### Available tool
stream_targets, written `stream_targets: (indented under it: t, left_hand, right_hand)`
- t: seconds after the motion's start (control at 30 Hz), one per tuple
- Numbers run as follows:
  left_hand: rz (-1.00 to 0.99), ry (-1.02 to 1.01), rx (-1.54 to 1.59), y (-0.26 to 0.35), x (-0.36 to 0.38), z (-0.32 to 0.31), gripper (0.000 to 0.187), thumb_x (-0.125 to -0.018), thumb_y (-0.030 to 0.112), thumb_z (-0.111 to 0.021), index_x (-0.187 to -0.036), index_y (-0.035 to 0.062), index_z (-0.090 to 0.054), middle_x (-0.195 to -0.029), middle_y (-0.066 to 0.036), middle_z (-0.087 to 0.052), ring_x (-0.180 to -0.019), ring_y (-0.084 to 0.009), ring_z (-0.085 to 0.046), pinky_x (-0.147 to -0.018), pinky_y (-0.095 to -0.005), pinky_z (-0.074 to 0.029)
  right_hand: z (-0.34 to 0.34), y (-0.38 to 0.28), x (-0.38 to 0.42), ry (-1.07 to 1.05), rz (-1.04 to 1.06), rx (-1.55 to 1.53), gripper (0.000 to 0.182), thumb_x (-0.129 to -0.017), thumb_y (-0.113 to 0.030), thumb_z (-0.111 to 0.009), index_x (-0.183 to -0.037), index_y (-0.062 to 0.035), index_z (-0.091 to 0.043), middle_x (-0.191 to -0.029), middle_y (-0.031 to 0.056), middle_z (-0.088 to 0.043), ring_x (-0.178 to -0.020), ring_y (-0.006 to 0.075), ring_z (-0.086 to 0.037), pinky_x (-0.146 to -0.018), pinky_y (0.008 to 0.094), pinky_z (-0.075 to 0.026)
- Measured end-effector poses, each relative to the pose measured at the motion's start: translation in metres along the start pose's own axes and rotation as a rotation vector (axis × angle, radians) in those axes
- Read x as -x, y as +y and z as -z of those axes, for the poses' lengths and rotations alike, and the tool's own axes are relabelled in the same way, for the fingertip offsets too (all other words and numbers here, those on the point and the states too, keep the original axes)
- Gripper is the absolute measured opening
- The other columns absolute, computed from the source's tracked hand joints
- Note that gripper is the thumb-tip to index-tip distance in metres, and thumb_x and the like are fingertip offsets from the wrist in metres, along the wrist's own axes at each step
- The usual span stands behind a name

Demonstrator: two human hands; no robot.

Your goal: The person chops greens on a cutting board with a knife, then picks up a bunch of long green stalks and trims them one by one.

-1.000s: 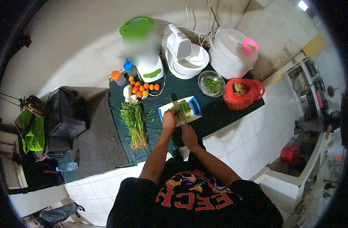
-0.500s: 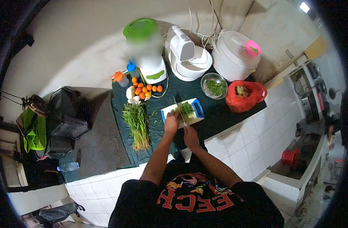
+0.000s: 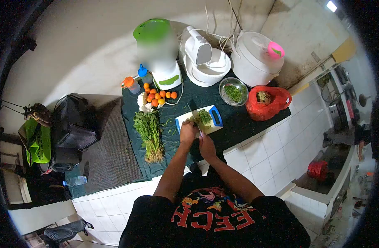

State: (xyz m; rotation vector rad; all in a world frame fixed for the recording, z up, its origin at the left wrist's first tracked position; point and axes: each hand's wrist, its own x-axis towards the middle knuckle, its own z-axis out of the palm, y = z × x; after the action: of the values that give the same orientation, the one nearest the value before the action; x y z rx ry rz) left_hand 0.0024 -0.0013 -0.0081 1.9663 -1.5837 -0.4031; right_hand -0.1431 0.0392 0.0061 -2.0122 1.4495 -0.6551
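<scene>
My right hand (image 3: 207, 146) grips a knife (image 3: 194, 113) by its pale handle, the blade pointing away from me across the cutting board (image 3: 182, 118). The board is white with blue ends. To the left of the blade, the bent fingers of my left hand (image 3: 188, 130) press down on a small bunch of leafy greens, mostly covered by the fingers. Chopped greens (image 3: 204, 116) lie in a pile right of the blade. A bundle of long-stemmed greens (image 3: 150, 134) rests left of the board. Behind to the right, a clear bowl (image 3: 222, 99) holds more chopped greens.
Small orange fruits (image 3: 161, 101) and garlic (image 3: 143, 100) lie behind the greens. Along the back stand a white-and-green blender (image 3: 166, 76), a stand mixer (image 3: 197, 49) and a white rice cooker (image 3: 251, 62). A red plastic bag (image 3: 266, 111) sits near the table's right edge.
The knife and my right hand have shifted very slightly left towards my left hand. Both hands stay over the board; the rest looks the same.
</scene>
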Motion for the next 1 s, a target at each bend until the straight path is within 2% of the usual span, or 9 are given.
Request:
stream_targets:
  t: [0.13, 0.23, 0.33, 0.43, 0.5, 0.57, 0.73, 0.83, 1.0]
  left_hand:
    - [0.112, 0.039, 0.171, 0.002, 0.001, 0.005, 0.015, -0.084, 0.016, -0.069, -0.088, 0.0022, -0.074, -0.093, -0.022, -0.067, -0.090, -0.0415, -0.065, -0.084, -0.0484, -0.053]
    - [0.073, -0.024, 0.051, -0.003, -0.002, 0.002, 0.018, -0.086, 0.017, -0.067, -0.091, 0.0018, -0.074, -0.095, -0.022, -0.066, -0.091, -0.0416, -0.064, -0.083, -0.0483, -0.054]
    - [0.026, -0.008, -0.006, -0.002, -0.001, 0.000, 0.018, -0.087, 0.017, -0.065, -0.093, 0.0013, -0.073, -0.098, -0.021, -0.066, -0.094, -0.0413, -0.063, -0.084, -0.0482, -0.054]
    - [-0.094, 0.051, -0.007, -0.005, 0.004, 0.002, 0.017, -0.086, 0.015, -0.064, -0.092, 0.0015, -0.073, -0.099, -0.020, -0.065, -0.096, -0.0401, -0.062, -0.085, -0.0476, -0.054]
    - [-0.096, 0.073, -0.013, -0.002, 0.009, 0.000, 0.016, -0.085, 0.014, -0.064, -0.091, 0.0017, -0.073, -0.100, -0.020, -0.066, -0.096, -0.0396, -0.062, -0.085, -0.0474, -0.054]
    - [-0.102, 0.097, -0.018, -0.001, 0.007, 0.000, 0.015, -0.084, 0.014, -0.064, -0.090, 0.0018, -0.072, -0.100, -0.019, -0.066, -0.097, -0.0391, -0.061, -0.085, -0.0471, -0.054]
    - [-0.061, -0.008, -0.069, -0.006, 0.004, -0.003, 0.015, -0.084, 0.013, -0.065, -0.086, -0.0002, -0.072, -0.098, -0.020, -0.067, -0.098, -0.0377, -0.061, -0.086, -0.0460, -0.054]
    - [-0.024, 0.026, -0.009, -0.004, 0.002, -0.003, 0.015, -0.084, 0.013, -0.065, -0.086, -0.0006, -0.072, -0.096, -0.021, -0.067, -0.095, -0.0376, -0.062, -0.086, -0.0457, -0.054]
    - [0.048, -0.018, 0.038, -0.004, -0.001, 0.002, 0.018, -0.084, 0.015, -0.067, -0.087, -0.0010, -0.072, -0.097, -0.023, -0.068, -0.092, -0.0404, -0.064, -0.085, -0.0475, -0.054]
  right_hand:
    - [-0.002, 0.000, -0.016, 0.022, 0.029, -0.074, 0.035, -0.105, -0.020, -0.046, -0.126, 0.0059, -0.055, -0.102, 0.0309, -0.065, -0.096, 0.0486, -0.063, -0.083, 0.0541, -0.050]
    - [0.012, -0.009, -0.006, 0.021, -0.007, -0.058, 0.036, -0.105, -0.020, -0.045, -0.128, 0.0055, -0.055, -0.103, 0.0307, -0.065, -0.097, 0.0483, -0.063, -0.083, 0.0540, -0.050]
    - [0.013, -0.007, 0.004, -0.153, -0.103, 0.026, 0.038, -0.105, -0.021, -0.045, -0.132, 0.0059, -0.054, -0.106, 0.0312, -0.065, -0.099, 0.0484, -0.063, -0.085, 0.0534, -0.050]
    - [0.000, 0.002, 0.005, -0.080, -0.042, 0.004, 0.042, -0.106, -0.024, -0.043, -0.136, 0.0047, -0.050, -0.104, 0.0299, -0.065, -0.099, 0.0482, -0.063, -0.088, 0.0548, -0.050]
    - [-0.005, 0.005, -0.007, 0.026, 0.034, -0.039, 0.038, -0.105, -0.021, -0.045, -0.130, 0.0065, -0.054, -0.108, 0.0311, -0.065, -0.100, 0.0489, -0.063, -0.087, 0.0525, -0.050]
    - [-0.002, 0.001, -0.019, 0.000, 0.026, -0.064, 0.037, -0.105, -0.021, -0.045, -0.129, 0.0064, -0.055, -0.108, 0.0311, -0.065, -0.100, 0.0492, -0.063, -0.088, 0.0526, -0.050]
    - [0.012, -0.015, -0.006, -0.069, -0.041, -0.011, 0.036, -0.105, -0.020, -0.046, -0.128, 0.0057, -0.055, -0.109, 0.0318, -0.065, -0.101, 0.0496, -0.063, -0.089, 0.0524, -0.050]
    - [0.009, -0.010, 0.006, -0.066, -0.071, -0.045, 0.036, -0.105, -0.020, -0.046, -0.128, 0.0063, -0.054, -0.109, 0.0323, -0.065, -0.101, 0.0492, -0.063, -0.089, 0.0529, -0.050]
    - [-0.006, -0.001, -0.011, 0.065, 0.082, -0.059, 0.037, -0.105, -0.020, -0.047, -0.129, 0.0071, -0.054, -0.110, 0.0318, -0.065, -0.101, 0.0486, -0.063, -0.088, 0.0528, -0.051]
